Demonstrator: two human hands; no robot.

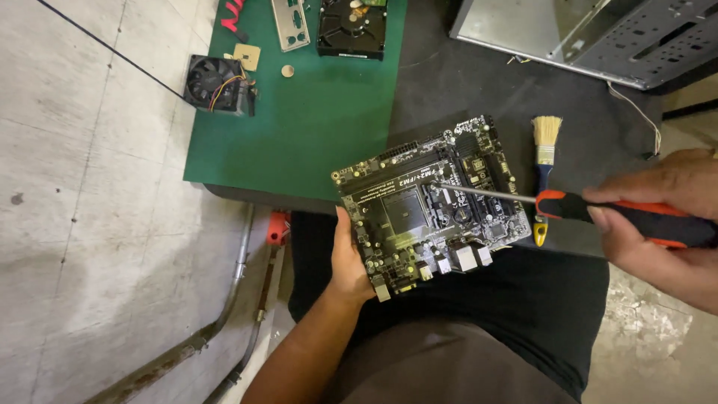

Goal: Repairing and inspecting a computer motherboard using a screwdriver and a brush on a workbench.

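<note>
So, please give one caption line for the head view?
Left hand holds a motherboard; right hand points a screwdriver at it.

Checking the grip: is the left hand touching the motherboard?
Touching. The head view shows the left hand gripping the motherboard by its lower-left edge.

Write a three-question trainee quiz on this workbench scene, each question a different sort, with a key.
1. True or false: the right hand holds a screwdriver whose tip touches the motherboard.
2. Which hand supports the board from below? A) the left hand B) the right hand C) neither
3. Fill in: the paintbrush lies on the black mat, while the cooling fan sits at the edge of the ____ mat.

Key: 1 true; 2 A; 3 green
</note>
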